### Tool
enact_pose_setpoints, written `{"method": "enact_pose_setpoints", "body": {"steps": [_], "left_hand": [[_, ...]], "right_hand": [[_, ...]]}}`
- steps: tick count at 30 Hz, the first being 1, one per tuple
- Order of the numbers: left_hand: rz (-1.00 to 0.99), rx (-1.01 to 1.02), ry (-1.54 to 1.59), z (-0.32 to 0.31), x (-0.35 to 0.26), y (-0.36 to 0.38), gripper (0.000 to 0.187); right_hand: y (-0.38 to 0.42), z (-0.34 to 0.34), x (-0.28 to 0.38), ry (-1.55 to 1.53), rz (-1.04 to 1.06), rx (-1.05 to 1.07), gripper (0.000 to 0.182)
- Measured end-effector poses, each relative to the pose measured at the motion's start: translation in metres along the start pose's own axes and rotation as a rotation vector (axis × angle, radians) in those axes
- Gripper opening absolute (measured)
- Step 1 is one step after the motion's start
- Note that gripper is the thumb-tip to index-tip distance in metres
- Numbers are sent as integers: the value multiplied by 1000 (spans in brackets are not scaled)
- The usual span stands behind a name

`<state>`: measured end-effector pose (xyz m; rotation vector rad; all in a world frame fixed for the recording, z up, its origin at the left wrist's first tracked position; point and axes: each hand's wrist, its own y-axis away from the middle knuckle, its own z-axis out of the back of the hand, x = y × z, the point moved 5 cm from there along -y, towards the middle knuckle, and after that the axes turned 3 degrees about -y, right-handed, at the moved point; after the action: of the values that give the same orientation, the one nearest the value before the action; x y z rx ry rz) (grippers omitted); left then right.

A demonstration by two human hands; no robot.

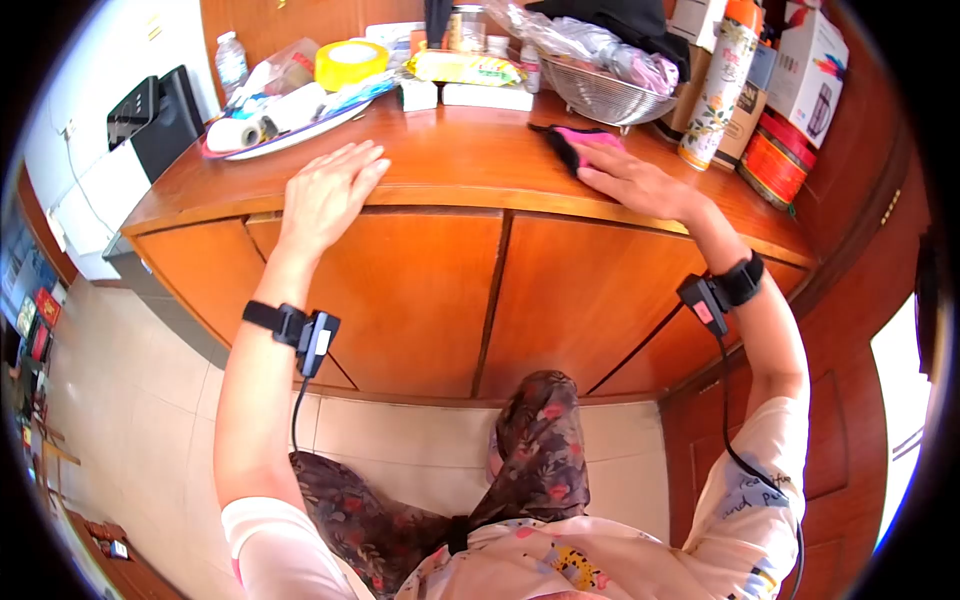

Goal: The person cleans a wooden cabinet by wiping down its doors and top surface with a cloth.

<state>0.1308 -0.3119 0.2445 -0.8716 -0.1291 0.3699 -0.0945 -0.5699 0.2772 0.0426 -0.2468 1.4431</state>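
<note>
My right hand (635, 182) presses a pink and black cloth (592, 138) against the wooden cabinet top (450, 165), near its front edge. The fingers cover part of the cloth, and its dark corner sticks out to the left. My left hand (328, 196) is open at the front edge on the left, fingers stretched out and close together, holding nothing. Beyond it lies a white plate (290, 142) with a roll of yellow tape (350, 65) and other small items. Each forearm wears a black strap with a small cabled device.
At the back stand a yellow packet (465, 68), a small white box (487, 97) and a metal mesh basket (610, 100) holding plastic bags. On the right are a tall spray can (720, 85) and a red-lidded jar (777, 160). A plastic bottle (231, 62) stands far left.
</note>
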Motion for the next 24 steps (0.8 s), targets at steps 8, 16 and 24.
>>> {"method": "enact_pose_setpoints", "body": {"steps": [8, 16, 24], "left_hand": [[-20, -57, -12, 2, -4, 1, 43], [-4, -82, 1, 9, -9, -2, 46], [-6, -176, -140, 14, -5, 0, 73]], "right_hand": [[-48, 8, -37, -33, -136, 102, 65], [-166, -24, 50, 84, 19, 236, 62], [-187, -40, 159, 65, 331, 306, 57]]}}
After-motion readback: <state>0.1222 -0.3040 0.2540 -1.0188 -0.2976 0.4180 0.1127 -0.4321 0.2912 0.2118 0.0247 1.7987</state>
